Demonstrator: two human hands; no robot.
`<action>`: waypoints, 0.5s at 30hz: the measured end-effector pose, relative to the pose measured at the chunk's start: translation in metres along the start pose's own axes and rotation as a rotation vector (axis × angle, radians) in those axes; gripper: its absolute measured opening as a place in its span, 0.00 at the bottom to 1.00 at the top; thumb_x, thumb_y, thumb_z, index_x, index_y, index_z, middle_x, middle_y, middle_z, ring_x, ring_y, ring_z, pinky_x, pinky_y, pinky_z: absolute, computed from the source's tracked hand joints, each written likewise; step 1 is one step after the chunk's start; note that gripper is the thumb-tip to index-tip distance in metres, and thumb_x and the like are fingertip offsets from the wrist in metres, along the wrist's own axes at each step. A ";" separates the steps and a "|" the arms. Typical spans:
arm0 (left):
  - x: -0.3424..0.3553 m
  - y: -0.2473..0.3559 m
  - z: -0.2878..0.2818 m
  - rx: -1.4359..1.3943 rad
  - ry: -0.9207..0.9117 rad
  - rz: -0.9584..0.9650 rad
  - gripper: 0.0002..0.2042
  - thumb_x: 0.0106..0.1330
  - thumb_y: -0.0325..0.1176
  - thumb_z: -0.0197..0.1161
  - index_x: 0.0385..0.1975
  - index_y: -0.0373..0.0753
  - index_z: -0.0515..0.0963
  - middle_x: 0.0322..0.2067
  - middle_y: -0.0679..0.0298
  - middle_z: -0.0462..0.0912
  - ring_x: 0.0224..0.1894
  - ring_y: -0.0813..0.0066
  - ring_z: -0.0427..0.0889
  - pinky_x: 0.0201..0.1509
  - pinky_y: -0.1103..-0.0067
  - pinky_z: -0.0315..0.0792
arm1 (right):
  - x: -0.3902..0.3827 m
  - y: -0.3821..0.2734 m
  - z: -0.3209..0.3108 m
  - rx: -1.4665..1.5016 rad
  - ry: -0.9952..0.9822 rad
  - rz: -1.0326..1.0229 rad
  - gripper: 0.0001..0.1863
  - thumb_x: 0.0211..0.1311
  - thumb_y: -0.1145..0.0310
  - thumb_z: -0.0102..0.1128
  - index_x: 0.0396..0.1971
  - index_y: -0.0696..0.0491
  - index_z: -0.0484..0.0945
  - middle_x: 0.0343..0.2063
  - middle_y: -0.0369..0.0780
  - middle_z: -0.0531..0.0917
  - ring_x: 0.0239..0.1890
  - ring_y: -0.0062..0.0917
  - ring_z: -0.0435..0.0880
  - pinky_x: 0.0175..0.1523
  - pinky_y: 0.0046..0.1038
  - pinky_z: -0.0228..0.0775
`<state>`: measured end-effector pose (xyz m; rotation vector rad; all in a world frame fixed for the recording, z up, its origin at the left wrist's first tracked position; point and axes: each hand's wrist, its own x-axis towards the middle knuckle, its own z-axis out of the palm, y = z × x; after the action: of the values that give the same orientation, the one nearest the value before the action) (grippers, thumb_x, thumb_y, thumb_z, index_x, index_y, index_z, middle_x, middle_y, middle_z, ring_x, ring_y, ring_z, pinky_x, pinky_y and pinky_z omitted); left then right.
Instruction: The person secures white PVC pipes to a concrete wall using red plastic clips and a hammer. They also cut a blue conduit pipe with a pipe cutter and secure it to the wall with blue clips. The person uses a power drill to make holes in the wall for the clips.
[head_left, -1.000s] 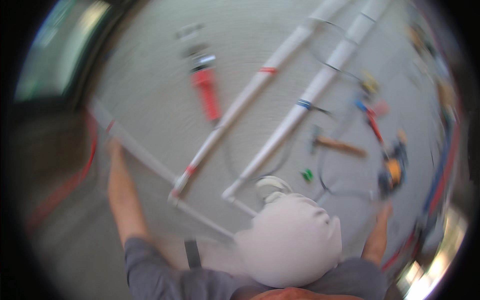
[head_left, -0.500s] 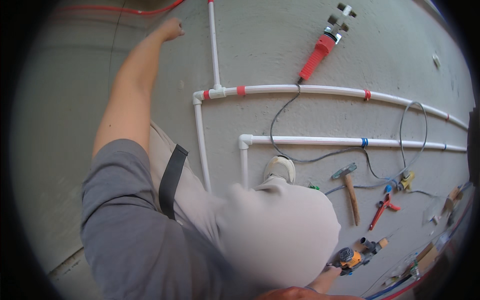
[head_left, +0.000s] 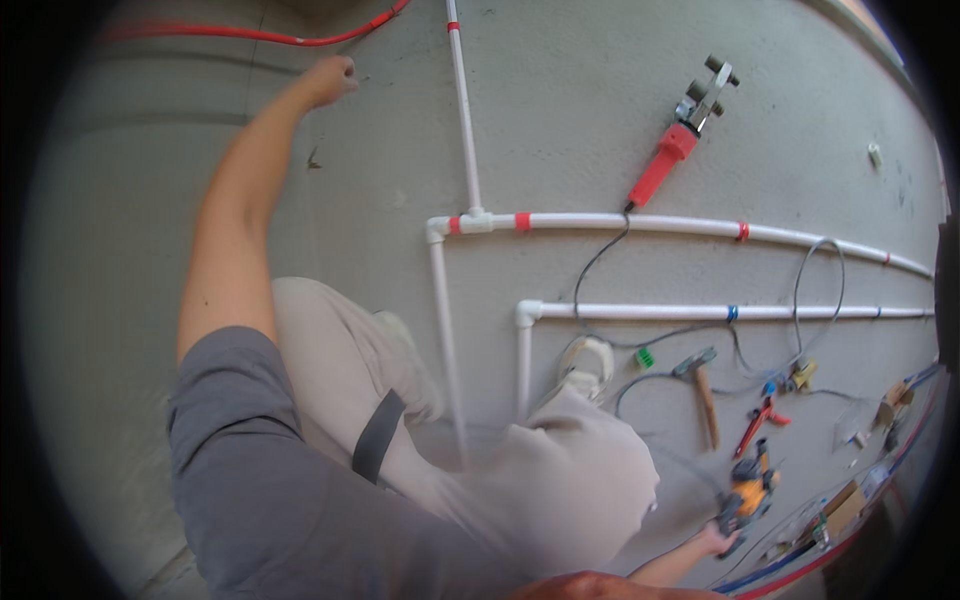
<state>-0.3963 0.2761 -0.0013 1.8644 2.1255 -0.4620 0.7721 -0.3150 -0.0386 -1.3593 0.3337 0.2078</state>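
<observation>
My left hand [head_left: 330, 80] reaches far out to the upper left, fingers curled into a fist on the concrete floor, just below a red hose [head_left: 250, 35]. My right hand [head_left: 715, 540] is low at the right, closed on the grip of an orange and black power tool [head_left: 748, 492] lying on the floor. Between my arms lie white pipes: one with red bands [head_left: 640, 222] joined at a tee [head_left: 475, 220], and another with a blue band [head_left: 700, 312] ending in an elbow [head_left: 526, 312]. My knees and light trousers hide the pipes' near ends.
A red-handled pipe heating tool [head_left: 660, 165] lies above the pipes, its cable looping across them. A hammer [head_left: 705, 400], red cutters [head_left: 755, 425], a small green part [head_left: 645, 357] and cardboard boxes [head_left: 845, 505] sit at the right. My shoe [head_left: 585, 365] rests by the elbow.
The view swung from a blurred look at the pipes to a steadier one. My left arm stretched up-left onto the floor, and my right hand stayed by the orange tool.
</observation>
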 end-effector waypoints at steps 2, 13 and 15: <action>-0.032 -0.008 0.003 0.146 -0.103 0.165 0.17 0.64 0.41 0.71 0.44 0.34 0.83 0.44 0.46 0.86 0.50 0.45 0.84 0.57 0.58 0.78 | -0.016 -0.017 0.075 -0.519 -0.116 -0.293 0.10 0.70 0.66 0.63 0.32 0.57 0.77 0.35 0.42 0.84 0.45 0.36 0.84 0.62 0.41 0.73; -0.254 0.202 -0.137 -0.619 -0.497 0.174 0.18 0.66 0.42 0.69 0.49 0.35 0.84 0.41 0.56 0.87 0.45 0.64 0.84 0.52 0.69 0.77 | -0.460 -0.228 0.315 -1.121 -0.762 -0.029 0.26 0.53 0.78 0.67 0.55 0.61 0.77 0.26 0.32 0.76 0.24 0.16 0.72 0.31 0.22 0.65; -0.252 0.258 -0.142 -0.875 -0.640 0.266 0.18 0.69 0.44 0.66 0.48 0.34 0.84 0.43 0.56 0.87 0.48 0.70 0.84 0.54 0.73 0.76 | -0.529 -0.231 0.362 -1.167 -0.937 0.038 0.29 0.52 0.76 0.69 0.57 0.60 0.77 0.31 0.31 0.77 0.27 0.15 0.73 0.33 0.20 0.65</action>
<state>-0.1071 0.1377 0.2166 1.2231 1.2986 -0.0207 0.3968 0.0168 0.4227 -2.1808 -0.6710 1.1486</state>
